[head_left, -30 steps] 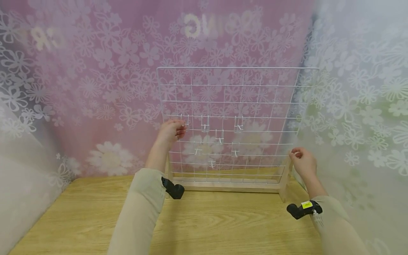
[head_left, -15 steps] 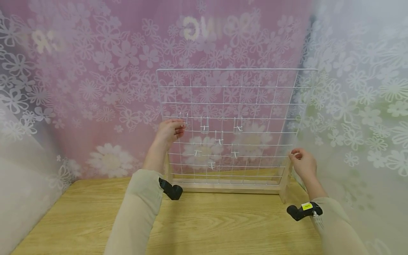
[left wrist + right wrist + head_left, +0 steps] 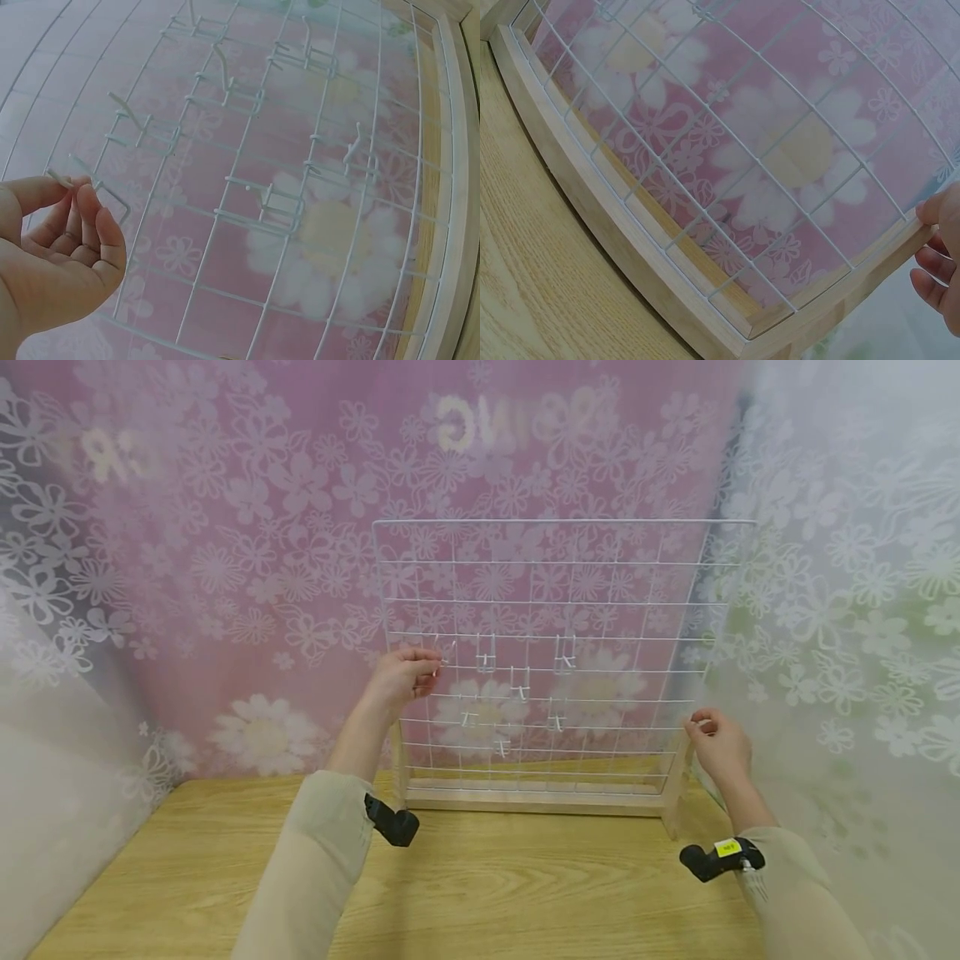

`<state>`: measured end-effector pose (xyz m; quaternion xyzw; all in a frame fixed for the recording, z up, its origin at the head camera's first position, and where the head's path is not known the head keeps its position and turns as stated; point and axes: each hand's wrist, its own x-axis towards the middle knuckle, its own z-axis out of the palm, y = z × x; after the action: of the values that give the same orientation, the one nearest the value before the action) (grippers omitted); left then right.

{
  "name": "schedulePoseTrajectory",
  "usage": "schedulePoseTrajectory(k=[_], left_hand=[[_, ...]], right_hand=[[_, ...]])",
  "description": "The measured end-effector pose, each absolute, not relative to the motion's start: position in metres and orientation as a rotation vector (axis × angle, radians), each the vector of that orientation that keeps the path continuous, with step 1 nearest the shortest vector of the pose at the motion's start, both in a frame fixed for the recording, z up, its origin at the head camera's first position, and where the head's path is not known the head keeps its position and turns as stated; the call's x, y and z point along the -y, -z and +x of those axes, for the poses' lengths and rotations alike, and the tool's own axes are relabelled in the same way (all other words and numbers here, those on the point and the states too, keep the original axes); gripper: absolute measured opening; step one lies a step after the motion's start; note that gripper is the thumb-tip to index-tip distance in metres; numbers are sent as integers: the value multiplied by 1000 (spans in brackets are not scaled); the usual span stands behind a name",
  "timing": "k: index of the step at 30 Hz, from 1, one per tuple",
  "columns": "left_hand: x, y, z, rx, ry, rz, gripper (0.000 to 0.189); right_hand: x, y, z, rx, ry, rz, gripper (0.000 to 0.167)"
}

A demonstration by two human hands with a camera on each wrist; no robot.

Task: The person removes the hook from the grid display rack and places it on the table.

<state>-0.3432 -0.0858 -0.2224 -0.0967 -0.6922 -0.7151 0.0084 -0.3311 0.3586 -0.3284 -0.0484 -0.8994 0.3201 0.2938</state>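
White wire, pale wood, frosted film.

The grid panel (image 3: 540,610) was thin white-coated wire, smooth, as was the hook (image 3: 90,184) in the left grip (image 3: 56,255). Its frame (image 3: 630,247) beside the right grip (image 3: 941,255) was pale matt wood; the bench (image 3: 525,893) showed grained wood.

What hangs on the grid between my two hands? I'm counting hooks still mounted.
In the head view, between the left hand and right hand, the wire grid carries six small white hooks.
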Motion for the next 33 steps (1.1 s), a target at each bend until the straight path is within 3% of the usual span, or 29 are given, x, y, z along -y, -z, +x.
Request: schedulePoseTrajectory(k=[10, 24, 33], left_hand=[[88, 235, -337, 2247, 2180, -375, 8], [93, 262, -328, 2337, 2169, -421, 16], [96, 282, -327, 2410, 2124, -451, 8]], right_hand=[[-358, 328, -328, 2394, -849, -112, 26], [-357, 327, -330, 2402, -828, -97, 24], [-358, 327, -330, 2395, -824, -80, 26]])
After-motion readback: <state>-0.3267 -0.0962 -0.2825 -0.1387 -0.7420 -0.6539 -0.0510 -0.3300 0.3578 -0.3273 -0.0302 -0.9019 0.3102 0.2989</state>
